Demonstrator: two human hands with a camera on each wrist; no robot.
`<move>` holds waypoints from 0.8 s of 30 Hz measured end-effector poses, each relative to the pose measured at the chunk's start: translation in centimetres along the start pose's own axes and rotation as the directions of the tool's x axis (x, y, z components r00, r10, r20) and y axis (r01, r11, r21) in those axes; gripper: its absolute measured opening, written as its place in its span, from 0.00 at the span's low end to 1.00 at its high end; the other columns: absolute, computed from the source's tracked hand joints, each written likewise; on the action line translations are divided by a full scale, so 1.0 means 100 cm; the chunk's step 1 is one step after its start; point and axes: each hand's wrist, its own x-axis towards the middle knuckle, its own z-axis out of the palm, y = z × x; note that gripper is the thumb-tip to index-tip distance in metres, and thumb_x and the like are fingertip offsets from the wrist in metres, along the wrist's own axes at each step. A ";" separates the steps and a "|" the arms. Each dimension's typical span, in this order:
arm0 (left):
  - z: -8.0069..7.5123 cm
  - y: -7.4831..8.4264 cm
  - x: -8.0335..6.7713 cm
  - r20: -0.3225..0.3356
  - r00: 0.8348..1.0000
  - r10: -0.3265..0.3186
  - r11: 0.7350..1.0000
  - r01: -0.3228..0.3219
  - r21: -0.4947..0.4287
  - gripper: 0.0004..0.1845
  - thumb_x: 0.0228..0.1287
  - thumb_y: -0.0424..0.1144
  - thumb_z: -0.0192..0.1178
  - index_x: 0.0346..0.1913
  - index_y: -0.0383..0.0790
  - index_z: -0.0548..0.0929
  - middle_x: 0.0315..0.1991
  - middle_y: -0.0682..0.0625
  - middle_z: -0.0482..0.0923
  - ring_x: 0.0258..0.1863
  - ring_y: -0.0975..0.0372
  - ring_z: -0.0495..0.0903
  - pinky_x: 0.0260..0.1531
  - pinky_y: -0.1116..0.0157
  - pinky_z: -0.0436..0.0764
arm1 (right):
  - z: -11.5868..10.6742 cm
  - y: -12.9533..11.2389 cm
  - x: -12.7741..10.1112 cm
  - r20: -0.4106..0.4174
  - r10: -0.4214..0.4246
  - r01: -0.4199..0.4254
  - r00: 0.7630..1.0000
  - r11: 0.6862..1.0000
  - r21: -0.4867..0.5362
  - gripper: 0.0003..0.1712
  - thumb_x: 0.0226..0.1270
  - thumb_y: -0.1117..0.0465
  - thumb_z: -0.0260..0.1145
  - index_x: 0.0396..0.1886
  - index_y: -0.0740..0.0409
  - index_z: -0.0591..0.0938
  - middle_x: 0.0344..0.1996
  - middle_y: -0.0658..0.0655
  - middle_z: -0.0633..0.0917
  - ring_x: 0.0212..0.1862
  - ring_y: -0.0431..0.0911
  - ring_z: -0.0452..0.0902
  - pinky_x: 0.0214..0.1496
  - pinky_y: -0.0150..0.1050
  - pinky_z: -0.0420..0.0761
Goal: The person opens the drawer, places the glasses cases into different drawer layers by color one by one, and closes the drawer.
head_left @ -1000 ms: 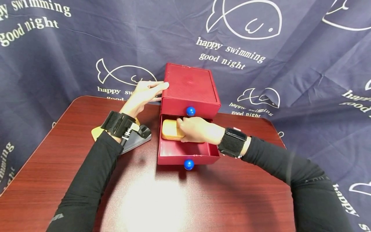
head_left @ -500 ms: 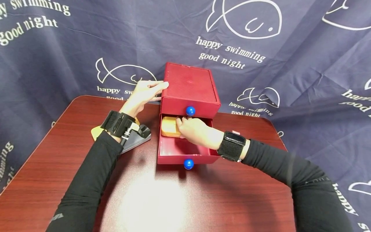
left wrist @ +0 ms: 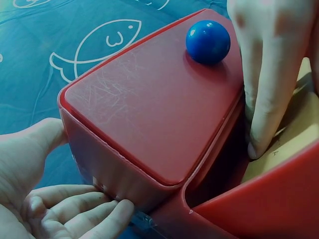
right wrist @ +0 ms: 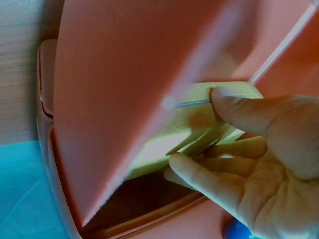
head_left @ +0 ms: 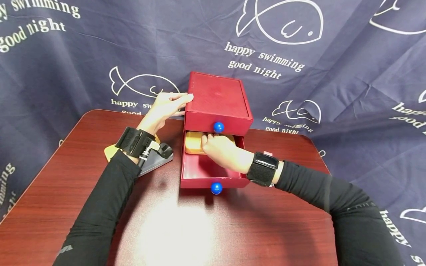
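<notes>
A red two-drawer cabinet (head_left: pixel 217 96) stands at the back of the table, its lower drawer (head_left: pixel 199 173) pulled out and its upper one closed. In the back of that lower drawer lies a yellow rounded case (head_left: pixel 193 143), partly beneath the upper drawer. My right hand (head_left: pixel 219 147) reaches in and holds the case; in the right wrist view the thumb (right wrist: pixel 234 104) lies on one side and the fingers on the other. My left hand (head_left: pixel 168 107) rests against the cabinet's left side, thumb at the top edge, fingers fairly straight along the side wall (left wrist: pixel 114 169).
Under my left wrist lies a grey and yellow flat object (head_left: pixel 156 162), partly hidden. Blue ball knobs (head_left: pixel 216 188) stick out from the drawer fronts. A dark blue fish-print curtain (head_left: pixel 133 44) hangs behind the brown table (head_left: pixel 266 229).
The yellow case has slid backward, deeper into the lower drawer, and my right hand has moved with it, its wrist a little lower. My left hand has stayed on the cabinet.
</notes>
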 end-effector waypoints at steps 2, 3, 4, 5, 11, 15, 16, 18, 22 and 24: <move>0.000 0.000 0.000 0.001 1.000 0.000 1.000 0.000 0.002 0.31 0.67 0.48 0.67 0.69 0.38 0.77 0.65 0.42 0.79 0.64 0.54 0.81 0.60 0.56 0.83 | 0.001 0.000 0.000 -0.014 -0.001 0.001 1.000 1.000 -0.020 0.08 0.64 0.61 0.72 0.33 0.60 0.83 0.22 0.51 0.84 0.25 0.43 0.82 0.22 0.33 0.82; 0.000 0.000 0.000 0.001 1.000 0.000 1.000 0.000 0.002 0.31 0.67 0.48 0.67 0.69 0.38 0.77 0.66 0.43 0.79 0.64 0.54 0.81 0.60 0.56 0.83 | 0.001 0.000 0.001 -0.018 -0.002 0.002 1.000 1.000 -0.027 0.07 0.64 0.61 0.72 0.33 0.60 0.83 0.22 0.51 0.84 0.25 0.42 0.82 0.22 0.33 0.82; 0.000 0.000 0.000 0.002 1.000 -0.001 1.000 0.001 0.003 0.31 0.67 0.48 0.67 0.69 0.38 0.77 0.66 0.43 0.79 0.64 0.54 0.81 0.60 0.56 0.83 | 0.001 0.000 0.001 -0.021 -0.004 0.004 1.000 0.999 -0.034 0.07 0.64 0.61 0.72 0.33 0.60 0.83 0.22 0.51 0.84 0.25 0.42 0.82 0.22 0.33 0.82; 0.000 0.000 0.000 0.002 1.000 -0.001 1.000 0.001 0.005 0.31 0.67 0.48 0.67 0.69 0.39 0.77 0.66 0.43 0.79 0.64 0.54 0.81 0.60 0.56 0.83 | 0.001 0.000 0.001 -0.022 -0.008 0.007 1.000 0.999 -0.040 0.07 0.64 0.60 0.72 0.33 0.60 0.84 0.22 0.51 0.84 0.25 0.42 0.82 0.23 0.33 0.82; 0.000 -0.001 0.001 0.002 1.000 0.003 1.000 -0.003 0.014 0.30 0.68 0.48 0.67 0.69 0.39 0.78 0.65 0.43 0.79 0.63 0.54 0.81 0.59 0.58 0.84 | 0.001 0.002 0.003 0.006 -0.044 0.044 0.999 0.999 -0.027 0.08 0.64 0.60 0.73 0.35 0.61 0.86 0.24 0.52 0.86 0.26 0.42 0.83 0.27 0.34 0.86; 0.000 0.000 0.000 0.001 1.000 0.006 1.000 -0.007 0.011 0.29 0.68 0.48 0.67 0.68 0.39 0.78 0.65 0.43 0.79 0.63 0.54 0.81 0.59 0.58 0.84 | 0.000 0.004 0.004 0.034 -0.066 0.065 0.997 0.998 0.021 0.09 0.65 0.60 0.74 0.36 0.63 0.87 0.26 0.53 0.88 0.27 0.44 0.84 0.30 0.36 0.88; 0.000 0.000 0.000 0.000 1.000 0.008 1.000 -0.008 0.011 0.29 0.68 0.48 0.67 0.68 0.39 0.78 0.65 0.43 0.79 0.63 0.54 0.81 0.59 0.58 0.84 | -0.001 0.005 0.004 0.042 -0.073 0.072 0.996 0.997 0.033 0.09 0.65 0.60 0.74 0.36 0.63 0.87 0.26 0.54 0.88 0.28 0.44 0.85 0.31 0.36 0.88; 0.000 0.000 0.000 0.000 1.000 0.010 1.000 -0.010 0.013 0.30 0.68 0.48 0.67 0.68 0.38 0.78 0.65 0.42 0.79 0.63 0.54 0.81 0.58 0.58 0.84 | -0.001 0.006 0.005 0.056 -0.083 0.079 0.995 0.995 0.061 0.09 0.65 0.60 0.74 0.37 0.63 0.88 0.27 0.54 0.89 0.29 0.45 0.85 0.33 0.37 0.89; 0.000 -0.001 0.000 0.000 1.000 0.012 1.000 -0.012 0.013 0.30 0.68 0.48 0.67 0.69 0.38 0.78 0.65 0.42 0.79 0.63 0.54 0.82 0.58 0.58 0.84 | 0.000 0.007 0.006 0.075 -0.103 0.097 0.992 0.992 0.084 0.07 0.64 0.60 0.75 0.36 0.60 0.89 0.28 0.54 0.89 0.30 0.46 0.86 0.34 0.39 0.90; 0.001 -0.001 0.000 0.001 1.000 0.009 1.000 -0.009 0.009 0.30 0.68 0.48 0.67 0.69 0.38 0.78 0.65 0.42 0.79 0.63 0.54 0.81 0.58 0.58 0.84 | 0.000 0.008 0.007 0.086 -0.111 0.104 0.990 0.991 0.085 0.06 0.64 0.61 0.75 0.36 0.59 0.90 0.28 0.54 0.89 0.30 0.46 0.86 0.34 0.40 0.90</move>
